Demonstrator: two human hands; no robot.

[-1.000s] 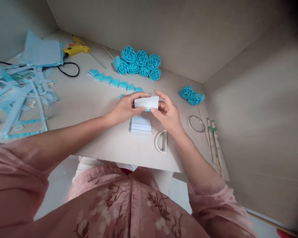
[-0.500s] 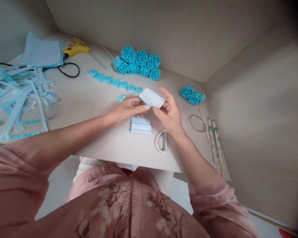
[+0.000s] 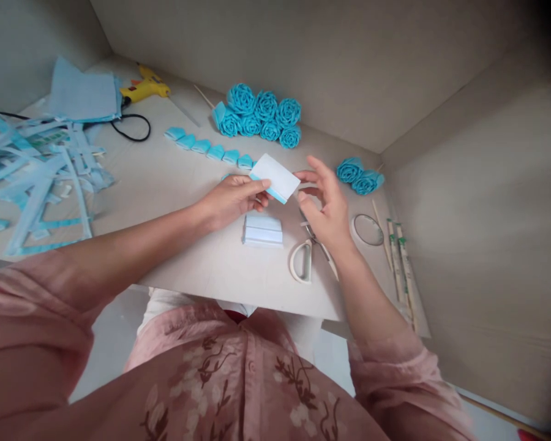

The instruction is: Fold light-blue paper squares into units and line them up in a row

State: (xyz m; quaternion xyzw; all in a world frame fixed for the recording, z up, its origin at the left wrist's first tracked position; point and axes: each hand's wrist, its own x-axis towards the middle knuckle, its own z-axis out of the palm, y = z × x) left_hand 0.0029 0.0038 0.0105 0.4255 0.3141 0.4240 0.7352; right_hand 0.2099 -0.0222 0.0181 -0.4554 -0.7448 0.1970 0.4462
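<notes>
My left hand (image 3: 236,199) pinches a small rectangular piece of white fabric (image 3: 278,174) with a pale-blue strip along its lower edge, thumb on top. My right hand (image 3: 324,202) is just to its right, fingers spread and curved, with the fingertips close to the fabric's right edge. Below the hands lies a small stack of folded whitish-blue pieces (image 3: 262,231). Beside it is a white D-shaped loop (image 3: 294,262), with a slim metal-like part partly hidden under my right hand. A row of folded blue petals (image 3: 201,147) runs behind my left hand.
Blue fabric roses (image 3: 266,107) lie at the back, with two more roses (image 3: 365,181) on the right. A yellow glue gun (image 3: 144,90), blue sheets (image 3: 82,95) and heaped strips (image 3: 41,171) fill the left. A tape roll (image 3: 353,228) and wrapped sticks (image 3: 400,263) lie right.
My right hand has let go of the fabric piece and moved slightly right, its fingers opening. The piece has turned, now held by my left hand alone.
</notes>
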